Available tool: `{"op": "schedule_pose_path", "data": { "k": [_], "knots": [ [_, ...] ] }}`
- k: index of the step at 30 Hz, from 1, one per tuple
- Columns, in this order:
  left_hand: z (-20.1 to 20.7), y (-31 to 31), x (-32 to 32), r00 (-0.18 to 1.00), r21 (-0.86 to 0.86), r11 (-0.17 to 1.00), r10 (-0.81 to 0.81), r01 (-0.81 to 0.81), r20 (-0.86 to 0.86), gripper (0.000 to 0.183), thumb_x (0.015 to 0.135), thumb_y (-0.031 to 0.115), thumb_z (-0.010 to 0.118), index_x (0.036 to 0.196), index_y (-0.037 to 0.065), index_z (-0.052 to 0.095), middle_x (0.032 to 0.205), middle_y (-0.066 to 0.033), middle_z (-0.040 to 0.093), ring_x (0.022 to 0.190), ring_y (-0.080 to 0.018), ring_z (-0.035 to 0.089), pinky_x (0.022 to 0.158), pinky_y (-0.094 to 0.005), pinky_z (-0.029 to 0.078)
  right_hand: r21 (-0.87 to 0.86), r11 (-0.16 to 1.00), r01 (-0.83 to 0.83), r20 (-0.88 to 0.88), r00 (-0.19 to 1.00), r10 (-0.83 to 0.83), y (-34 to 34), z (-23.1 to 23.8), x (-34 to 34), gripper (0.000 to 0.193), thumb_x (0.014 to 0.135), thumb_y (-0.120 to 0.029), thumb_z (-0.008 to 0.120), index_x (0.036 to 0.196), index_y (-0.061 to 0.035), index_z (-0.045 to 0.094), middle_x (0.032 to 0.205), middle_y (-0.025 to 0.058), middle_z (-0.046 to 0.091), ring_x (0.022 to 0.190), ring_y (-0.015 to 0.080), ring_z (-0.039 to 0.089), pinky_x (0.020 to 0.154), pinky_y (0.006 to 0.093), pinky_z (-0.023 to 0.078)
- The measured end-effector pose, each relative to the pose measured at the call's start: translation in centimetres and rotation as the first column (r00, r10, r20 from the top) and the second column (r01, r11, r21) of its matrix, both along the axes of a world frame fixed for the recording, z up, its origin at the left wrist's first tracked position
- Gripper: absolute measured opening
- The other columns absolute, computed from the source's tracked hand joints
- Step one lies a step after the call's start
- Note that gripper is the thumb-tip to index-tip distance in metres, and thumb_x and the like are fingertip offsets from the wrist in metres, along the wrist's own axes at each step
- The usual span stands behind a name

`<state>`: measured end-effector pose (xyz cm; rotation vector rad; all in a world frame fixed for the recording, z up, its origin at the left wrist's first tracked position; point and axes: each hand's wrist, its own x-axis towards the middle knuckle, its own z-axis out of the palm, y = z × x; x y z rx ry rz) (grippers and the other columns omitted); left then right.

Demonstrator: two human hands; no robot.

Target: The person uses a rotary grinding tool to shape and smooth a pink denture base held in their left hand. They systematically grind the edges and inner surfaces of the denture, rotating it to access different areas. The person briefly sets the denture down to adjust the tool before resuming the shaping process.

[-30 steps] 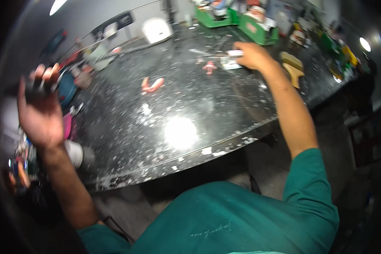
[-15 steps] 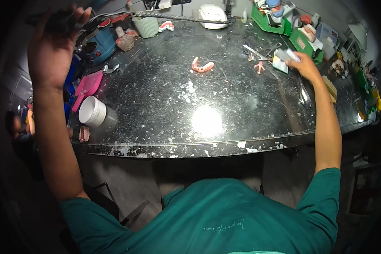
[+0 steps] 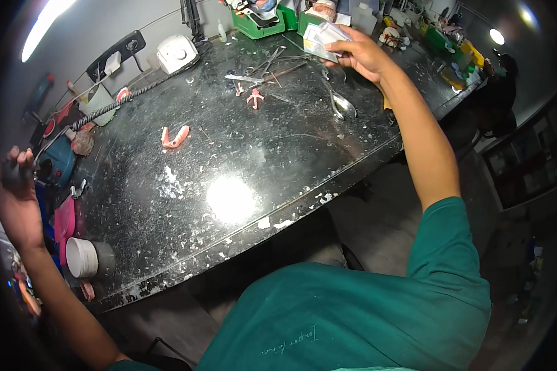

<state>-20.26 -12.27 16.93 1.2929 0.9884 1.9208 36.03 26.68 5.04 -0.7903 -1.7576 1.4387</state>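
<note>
At the right, my right hand (image 3: 362, 55) is closed on a small stack of pale, card-like packets (image 3: 325, 42), held above the far part of the bench. Beneath and left of it lie long metal hand tools (image 3: 263, 73), and pliers-like metal handles (image 3: 342, 106) rest nearer me. At the far left edge, my left hand (image 3: 20, 213) has its fingers curled around a dark object (image 3: 17, 176), whose kind I cannot make out. A pink U-shaped denture piece (image 3: 174, 137) sits mid-bench, and a small pink branched piece (image 3: 254, 98) lies to its right.
Left of the black bench (image 3: 130, 185) are a blue machine (image 3: 57, 162), a pink dustpan (image 3: 64, 217), a white tub (image 3: 82, 257) and a pink denture model (image 3: 88, 290). Green bins (image 3: 257, 26) and a white device (image 3: 177, 53) stand behind, with a dark coiled cable (image 3: 127, 99) stretching across.
The view has swung to the right, so the bench appears tilted and shifted left. My right hand still holds the packets; my left hand still grips the dark object.
</note>
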Motion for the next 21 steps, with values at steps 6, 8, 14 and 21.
{"op": "schedule_pose_path", "data": {
  "k": [6, 8, 14, 21],
  "knots": [
    [-5.2, 2.8, 7.6, 0.993, -0.101, 0.995, 0.035, -0.024, 0.111, 0.021, 0.106, 0.025, 0.046, 0.106, 0.004, 0.048, 0.090, -0.0042, 0.046, 0.078, -0.0150, 0.048, 0.085, -0.0309, 0.042, -0.017, 0.987, -0.162, -0.049, 0.986, 0.161, -12.1, -2.3, 0.7, 0.021, 0.092, -0.008, 0.057, 0.111, -0.0059, 0.065, 0.098, 0.0024, 0.067, 0.083, 0.0080, 0.061, 0.063, 0.0248, 0.048],
    [-6.0, 3.1, 9.6, 0.989, -0.144, 0.989, 0.050, -0.030, 0.138, 0.020, 0.106, 0.027, 0.046, 0.106, 0.007, 0.047, 0.086, -0.0022, 0.044, 0.074, -0.0130, 0.045, 0.081, -0.0299, 0.040, 0.187, 0.946, -0.266, 0.148, 0.959, 0.241, -14.8, -2.7, -1.1, 0.017, 0.093, -0.013, 0.057, 0.105, -0.0043, 0.066, 0.092, 0.0009, 0.066, 0.079, 0.0060, 0.057, 0.067, 0.0242, 0.046],
    [-4.5, 5.8, 10.8, 0.990, 0.048, 0.998, -0.045, 0.038, 0.133, 0.019, 0.106, 0.023, 0.045, 0.104, 0.004, 0.050, 0.080, -0.0014, 0.041, 0.065, -0.0109, 0.040, 0.069, -0.0262, 0.037, 0.084, 0.996, -0.019, 0.230, 0.973, 0.000, -11.3, -3.7, -1.7, 0.026, 0.097, -0.026, 0.062, 0.103, -0.0010, 0.066, 0.090, 0.0002, 0.067, 0.078, 0.0046, 0.057, 0.067, 0.0234, 0.046],
    [-1.0, 0.6, 10.2, 0.999, 0.015, 0.999, -0.037, 0.037, -0.030, 0.020, 0.104, 0.022, 0.046, 0.102, 0.004, 0.052, 0.072, -0.0011, 0.041, 0.054, -0.0075, 0.036, 0.053, -0.0223, 0.035, 0.050, 0.929, -0.367, -0.163, 0.914, 0.371, -21.5, -2.6, -8.4, 0.022, 0.097, -0.008, 0.051, 0.119, -0.0024, 0.053, 0.096, 0.0007, 0.056, 0.088, 0.0066, 0.051, 0.082, 0.0243, 0.044]
  ]
}}
